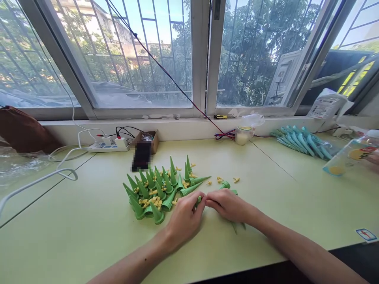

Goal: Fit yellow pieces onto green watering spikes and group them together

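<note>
My left hand is closed around a green plastic cone, of which only a small part shows between the fingers. My right hand meets it fingertip to fingertip, its thumb and forefinger pinched; whatever is in that pinch is too small or hidden to make out. Left of my hands stand many pointed green cones, some tipped on their sides, with small yellow plastic pieces scattered among them. More green cones lie beside and partly beneath my right hand. Several loose yellow pieces rest just beyond it.
Behind the cones are a dark blurred object, a small cardboard box and a power strip with white cables. A lidded jar, teal packets and a clear bottle touched by another person's hand stand rightward.
</note>
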A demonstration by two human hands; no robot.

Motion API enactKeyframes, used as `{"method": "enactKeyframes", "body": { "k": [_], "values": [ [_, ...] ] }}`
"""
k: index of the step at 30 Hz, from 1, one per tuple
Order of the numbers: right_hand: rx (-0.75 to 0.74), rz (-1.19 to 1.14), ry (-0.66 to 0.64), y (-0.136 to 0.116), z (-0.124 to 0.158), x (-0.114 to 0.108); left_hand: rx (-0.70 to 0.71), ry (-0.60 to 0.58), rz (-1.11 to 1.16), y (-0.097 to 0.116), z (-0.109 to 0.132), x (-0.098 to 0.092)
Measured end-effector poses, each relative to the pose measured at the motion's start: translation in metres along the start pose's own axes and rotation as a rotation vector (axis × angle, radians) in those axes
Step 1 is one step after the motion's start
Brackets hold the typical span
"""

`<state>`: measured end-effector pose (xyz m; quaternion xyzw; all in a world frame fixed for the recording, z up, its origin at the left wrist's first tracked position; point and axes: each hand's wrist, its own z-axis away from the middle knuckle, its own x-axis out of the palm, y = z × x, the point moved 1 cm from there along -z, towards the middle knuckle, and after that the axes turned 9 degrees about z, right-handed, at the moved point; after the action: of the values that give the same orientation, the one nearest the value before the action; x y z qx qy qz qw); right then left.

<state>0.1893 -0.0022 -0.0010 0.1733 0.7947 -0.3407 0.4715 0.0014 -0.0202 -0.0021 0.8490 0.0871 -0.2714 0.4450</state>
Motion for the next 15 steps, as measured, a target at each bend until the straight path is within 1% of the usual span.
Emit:
{"method": "enactKeyframes", "body": {
  "k": [4,9,15],
  "values": [
    [0.032,-0.012,0.034,-0.0023,-0.0003,-0.0022,0.008,0.044,-0.008,-0.0004,-0.0006,0.0001],
    [0.023,-0.055,0.118,-0.0035,-0.0006,-0.0018,0.027,0.123,-0.006,-0.0006,-0.0018,-0.0018],
    [0.088,-0.139,0.180,0.0009,-0.0009,0.0013,0.033,0.133,-0.024,0.0013,-0.0028,-0.0027]
  ]
}}
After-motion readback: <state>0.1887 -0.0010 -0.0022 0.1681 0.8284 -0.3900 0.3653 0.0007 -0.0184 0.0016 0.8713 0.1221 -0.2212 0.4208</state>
